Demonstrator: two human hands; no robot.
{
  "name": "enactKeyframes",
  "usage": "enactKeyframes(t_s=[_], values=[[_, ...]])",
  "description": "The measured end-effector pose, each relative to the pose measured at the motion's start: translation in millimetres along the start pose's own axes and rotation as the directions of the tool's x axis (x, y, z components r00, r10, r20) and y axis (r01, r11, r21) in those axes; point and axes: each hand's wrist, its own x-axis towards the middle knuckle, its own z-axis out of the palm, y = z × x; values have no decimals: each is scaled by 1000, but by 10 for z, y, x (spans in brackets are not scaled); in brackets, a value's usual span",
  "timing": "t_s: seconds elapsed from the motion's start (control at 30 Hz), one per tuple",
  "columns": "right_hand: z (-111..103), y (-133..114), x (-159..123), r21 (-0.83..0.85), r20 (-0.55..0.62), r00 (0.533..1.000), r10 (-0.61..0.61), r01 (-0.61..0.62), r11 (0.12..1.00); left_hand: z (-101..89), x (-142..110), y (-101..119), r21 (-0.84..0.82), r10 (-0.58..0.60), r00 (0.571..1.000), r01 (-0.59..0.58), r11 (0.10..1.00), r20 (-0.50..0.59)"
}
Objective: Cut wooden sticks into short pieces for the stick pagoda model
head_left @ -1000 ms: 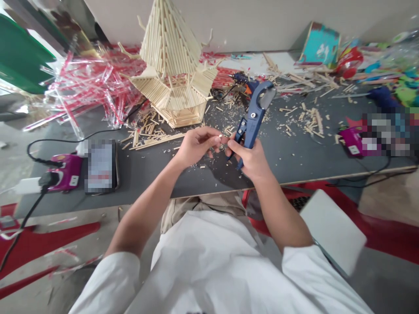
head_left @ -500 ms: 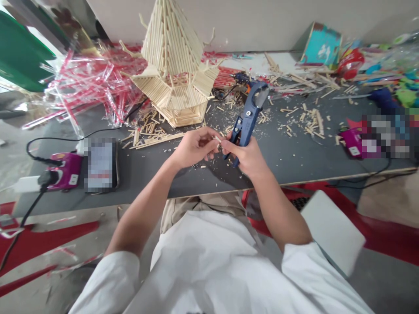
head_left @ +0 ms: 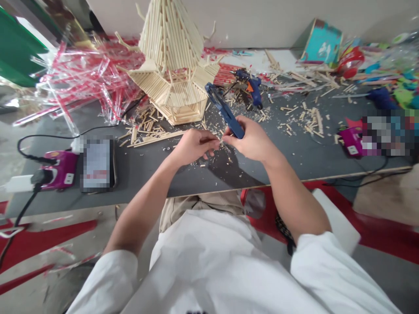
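Observation:
My right hand (head_left: 250, 138) is closed round the handles of a blue pipe cutter (head_left: 225, 111), whose head points up and to the left, away from me. Its blade is turned edge-on and cannot be made out. My left hand (head_left: 198, 146) is closed in a pinch, its fingertips close to my right thumb. A small pale piece of wooden stick seems to be between the left fingertips, mostly hidden. Behind the hands stands a pagoda-like model (head_left: 176, 83) built of thin wooden sticks, with a tall pointed roof and flared lower eaves.
Loose sticks (head_left: 157, 140) and cut bits lie round the model. Red-and-clear plastic wrappers (head_left: 88, 83) are heaped at left. A blue glue gun (head_left: 254, 89) lies behind the cutter. A phone (head_left: 98, 163) and purple power socket (head_left: 60, 170) are at left; another purple socket (head_left: 352, 141) is at right.
My right hand has turned the cutter from upright, with its side showing, to leaning left and edge-on. The right forearm has swung outward; my left hand stays almost in place.

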Motion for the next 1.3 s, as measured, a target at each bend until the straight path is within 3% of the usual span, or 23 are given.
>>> enactKeyframes(t_s=[0.13, 0.33, 0.63, 0.77, 1.0, 1.3], values=[[36, -63, 55, -32, 45, 999, 15, -14, 999, -21, 38, -9, -138, -97, 994, 104, 985, 55], [71, 66, 15, 78, 21, 999, -29, 27, 997, -82, 38, -3, -291, -163, 972, 208, 934, 172], [-69, 328, -261, 253, 137, 978, 158, -189, 949, -106, 67, -48, -655, -173, 982, 177, 735, 71], [-54, 406, -361, 218, 192, 961, 196, -237, 947, -87, 82, -23, -658, -198, 979, 179, 731, 46], [-48, 257, -445, 28, 198, 967, 161, -169, 985, -53, 105, 0, -610, -270, 960, 171, 774, -73], [26, 212, -440, -9, 153, 973, 175, -176, 984, -22, 118, 22, -639, -258, 958, 120, 760, -127]])
